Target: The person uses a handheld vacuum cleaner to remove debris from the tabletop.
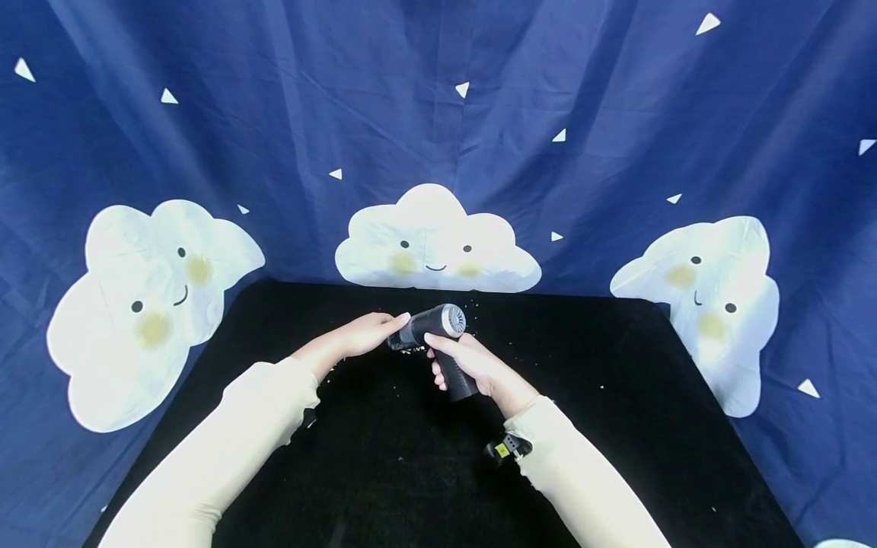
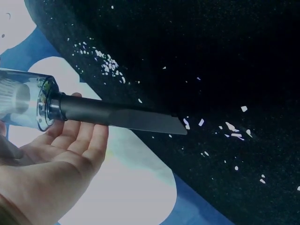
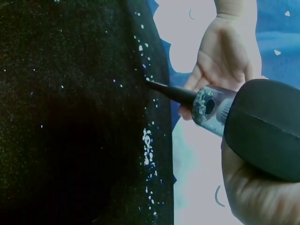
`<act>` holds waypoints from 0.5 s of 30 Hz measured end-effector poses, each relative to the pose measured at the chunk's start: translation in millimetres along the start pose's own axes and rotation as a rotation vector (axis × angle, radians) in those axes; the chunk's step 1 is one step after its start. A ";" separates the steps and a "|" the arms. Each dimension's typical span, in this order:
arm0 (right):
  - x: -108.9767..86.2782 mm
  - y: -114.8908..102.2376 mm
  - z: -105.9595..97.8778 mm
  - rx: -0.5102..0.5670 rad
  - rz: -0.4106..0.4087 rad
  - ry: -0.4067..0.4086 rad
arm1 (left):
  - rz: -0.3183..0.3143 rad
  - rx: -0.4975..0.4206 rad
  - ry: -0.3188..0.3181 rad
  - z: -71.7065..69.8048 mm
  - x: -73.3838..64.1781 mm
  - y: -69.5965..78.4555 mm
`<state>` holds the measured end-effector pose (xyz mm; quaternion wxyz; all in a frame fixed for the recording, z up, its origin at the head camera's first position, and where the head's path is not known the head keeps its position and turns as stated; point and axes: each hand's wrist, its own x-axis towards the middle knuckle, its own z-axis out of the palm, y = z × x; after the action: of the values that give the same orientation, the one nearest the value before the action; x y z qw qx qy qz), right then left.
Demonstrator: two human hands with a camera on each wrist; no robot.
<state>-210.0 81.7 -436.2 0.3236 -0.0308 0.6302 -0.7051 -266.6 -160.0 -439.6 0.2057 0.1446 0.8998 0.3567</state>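
A dark handheld vacuum cleaner (image 1: 428, 326) is held low over the far part of the black table. My right hand (image 1: 473, 361) grips its handle, with the thumb along the body. My left hand (image 1: 363, 335) holds the front end, thumb against the clear dust cup (image 2: 33, 101) and fingers behind the narrow crevice nozzle (image 2: 122, 117). White bits show inside the cup in the right wrist view. The nozzle's slanted tip lies close to white scraps (image 2: 232, 127) on the tabletop; whether it touches the surface I cannot tell.
A denser patch of white crumbs (image 3: 147, 147) lies along the table's far edge, and single flecks are scattered elsewhere on the black tabletop (image 1: 384, 472). Behind it hangs a blue curtain (image 1: 411, 114) printed with white smiling clouds.
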 end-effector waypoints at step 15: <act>-0.5 2.2 2.9 0.003 0.016 -0.038 | -0.043 0.015 -0.031 -0.7 -9.7 -2.2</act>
<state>-207.3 79.4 -437.4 0.3411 -0.0385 0.6233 -0.7026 -258.7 -165.9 -438.1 0.2261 0.1320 0.9020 0.3432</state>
